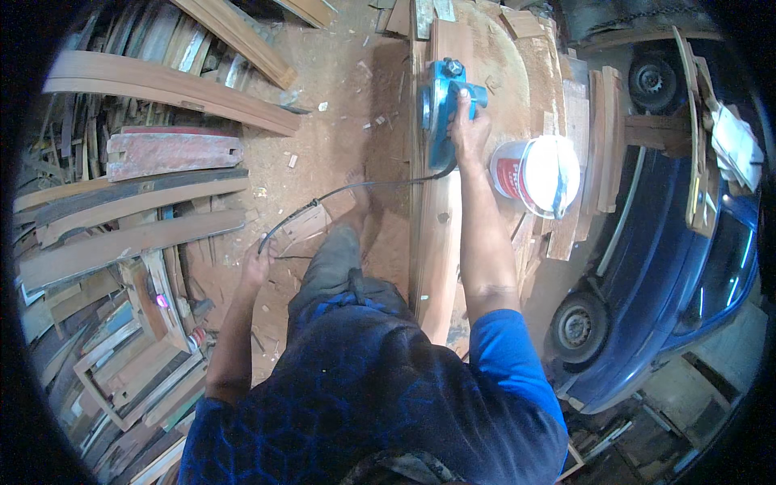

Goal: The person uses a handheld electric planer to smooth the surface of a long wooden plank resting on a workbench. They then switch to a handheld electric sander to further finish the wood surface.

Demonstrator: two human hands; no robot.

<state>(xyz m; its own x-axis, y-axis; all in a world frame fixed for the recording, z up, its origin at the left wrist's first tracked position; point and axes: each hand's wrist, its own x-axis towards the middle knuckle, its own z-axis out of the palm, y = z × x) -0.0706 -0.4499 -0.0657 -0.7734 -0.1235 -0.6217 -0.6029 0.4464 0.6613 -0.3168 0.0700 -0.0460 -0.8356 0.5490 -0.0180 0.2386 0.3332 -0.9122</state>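
Note:
My right hand (470, 130) grips the rear handle of a teal electric hand planer (441, 136). The planer rests on a long wooden board (441, 224), which runs along the left edge of the workbench. From the planer's back end a black power cord (357, 183) curves leftward over the floor. My left hand (259, 260) holds that cord out to my left, well away from the board. Just right of my right forearm stands a white plastic bucket (555, 173) with a red label.
Stacked planks and timber offcuts (176, 154) fill the left side, with long beams (182, 97) jutting toward me. Sawdust and wood chips cover the floor (321, 139). Loose boards (597, 139) lie right of the bucket, and a blue car (655, 242) is parked beyond them.

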